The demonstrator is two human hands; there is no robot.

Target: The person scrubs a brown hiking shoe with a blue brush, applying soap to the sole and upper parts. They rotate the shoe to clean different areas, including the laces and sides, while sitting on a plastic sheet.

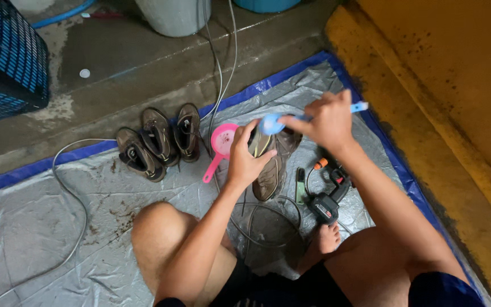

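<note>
My left hand (245,159) grips a brown shoe (271,170) by its opening and holds it tilted above the grey tarp (41,227). Over the shoe's opening, my right hand (328,122) holds a light blue brush (274,122) by its handle. The brush head touches the shoe's top edge. A pink brush (221,145) lies on the tarp just left of the shoe. Three more brown shoes (157,139) stand together further left.
A black and red spray gun (328,202) with its hose lies by my foot. A grey hose (66,187) loops across the tarp. A dark crate (7,57) and a grey bucket (174,14) stand on the concrete behind. A yellow wall (444,85) runs along the right.
</note>
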